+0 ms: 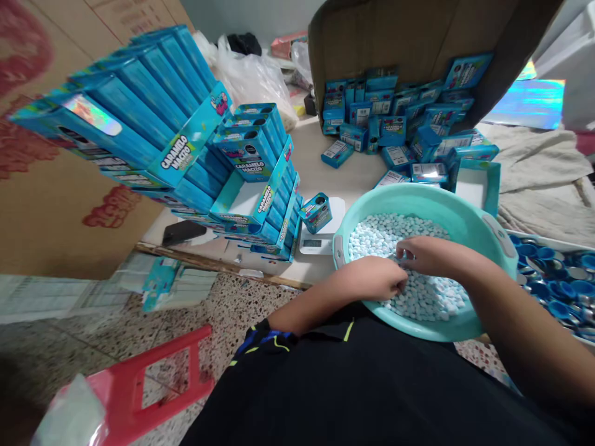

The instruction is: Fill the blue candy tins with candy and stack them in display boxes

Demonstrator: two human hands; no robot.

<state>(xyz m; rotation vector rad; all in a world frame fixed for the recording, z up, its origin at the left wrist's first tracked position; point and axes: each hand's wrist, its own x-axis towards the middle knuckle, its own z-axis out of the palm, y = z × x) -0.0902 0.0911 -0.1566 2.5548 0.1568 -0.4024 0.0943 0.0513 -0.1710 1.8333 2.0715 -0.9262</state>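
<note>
Reaching into the turquoise basin (469, 217), the left hand (377, 279) and right hand (425, 255) meet the pale pieces (432, 300). Both grips are curled, but fingertips are partly hidden; I cannot tell what they pinch. At left, the scale's (308, 250) digits look unclear.

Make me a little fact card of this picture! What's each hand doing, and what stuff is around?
Left hand: in the candies, fingers curled
Right hand: in them too, beside the left
Candies: small, white and pale blue
Tub: turquoise basin, two handles
Scale: white digital scale, one small candy box on it
Left side: stacked "Caramelo Macizo" display trays
Behind: loose blue boxes by brown cardboard
Floor: red plastic stool
</note>
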